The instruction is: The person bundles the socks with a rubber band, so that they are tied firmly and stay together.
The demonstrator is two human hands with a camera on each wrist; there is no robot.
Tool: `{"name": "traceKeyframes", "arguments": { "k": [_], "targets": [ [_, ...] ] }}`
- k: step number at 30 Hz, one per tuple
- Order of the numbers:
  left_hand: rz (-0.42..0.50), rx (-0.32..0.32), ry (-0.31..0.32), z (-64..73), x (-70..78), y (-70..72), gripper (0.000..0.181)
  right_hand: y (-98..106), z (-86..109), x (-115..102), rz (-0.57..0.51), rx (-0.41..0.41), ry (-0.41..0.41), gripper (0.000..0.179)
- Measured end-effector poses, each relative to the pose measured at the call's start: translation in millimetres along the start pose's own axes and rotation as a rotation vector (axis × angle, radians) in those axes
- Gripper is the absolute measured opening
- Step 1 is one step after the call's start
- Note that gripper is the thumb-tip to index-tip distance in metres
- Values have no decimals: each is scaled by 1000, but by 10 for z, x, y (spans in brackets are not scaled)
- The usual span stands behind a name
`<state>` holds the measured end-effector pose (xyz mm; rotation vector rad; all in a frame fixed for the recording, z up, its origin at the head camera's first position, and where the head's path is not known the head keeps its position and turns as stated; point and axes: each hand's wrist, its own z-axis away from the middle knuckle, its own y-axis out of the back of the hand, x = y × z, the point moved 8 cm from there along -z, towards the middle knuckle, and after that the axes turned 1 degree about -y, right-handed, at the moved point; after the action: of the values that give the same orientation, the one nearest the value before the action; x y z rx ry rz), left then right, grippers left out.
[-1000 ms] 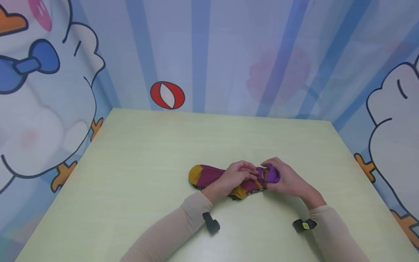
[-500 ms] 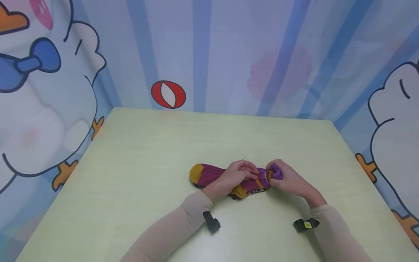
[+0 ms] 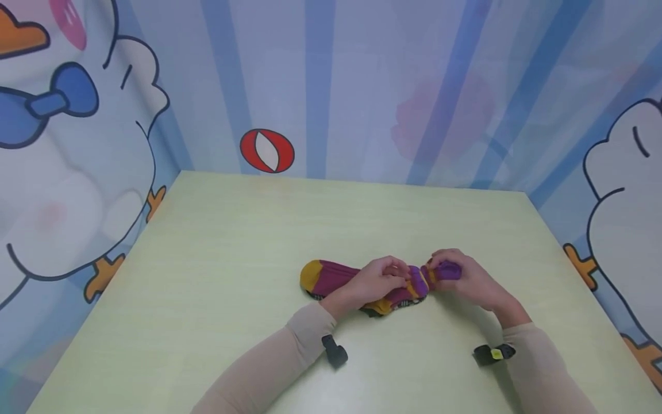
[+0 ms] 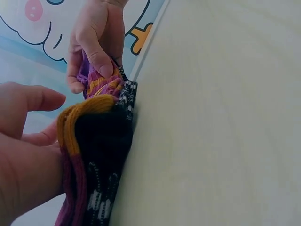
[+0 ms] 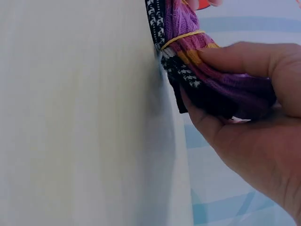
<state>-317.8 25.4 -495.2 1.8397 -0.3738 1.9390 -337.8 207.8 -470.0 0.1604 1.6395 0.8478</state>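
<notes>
A pair of maroon, mustard and purple knit socks point(image 3: 331, 276) lies lengthwise on the table, with black patterned soles point(image 4: 106, 155). A thin yellow band point(image 5: 182, 38) circles them towards the cuff end. My left hand point(image 3: 369, 282) rests over their middle, its fingers loosely bent and fingertips at the knit beside the band. In the left wrist view its upper digit stands apart from the socks. My right hand point(image 3: 473, 282) grips the bunched purple cuff end point(image 5: 249, 96) between thumb and fingers, to the right of the band. The left hand covers part of the socks.
A pale yellow-green table point(image 3: 233, 230) spreads around the hands. Cloth walls printed with stripes and cartoon birds point(image 3: 77, 172) border its back and sides. Each forearm wears a black strap device, left wrist device point(image 3: 335, 352) and right wrist device point(image 3: 493, 354).
My right hand has shifted right along the cuffs, drawing them out straighter. More of the cuff and the band now shows between the hands. The left hand has barely moved.
</notes>
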Motion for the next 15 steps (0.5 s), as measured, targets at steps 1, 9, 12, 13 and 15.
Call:
{"name": "traceKeyframes", "arguments": {
  "k": [1, 9, 12, 13, 15],
  "targets": [
    [-20, -12, -7, 3, 10, -10, 19, 24, 12, 42, -51, 13, -30, 28],
    [-212, -121, -6, 52, 101, 13, 25, 64, 102, 288, -251, 84, -279, 46],
    [-294, -162, -11, 76, 150, 35, 31, 84, 103, 217, -125, 103, -228, 41],
    [-341, -174, -12, 86, 163, 39, 35, 83, 99, 189, -94, 100, -205, 39],
    [-481, -212, -26, 107, 178, 20, 46, 81, 92, 153, -64, 94, -171, 41]
  ]
}}
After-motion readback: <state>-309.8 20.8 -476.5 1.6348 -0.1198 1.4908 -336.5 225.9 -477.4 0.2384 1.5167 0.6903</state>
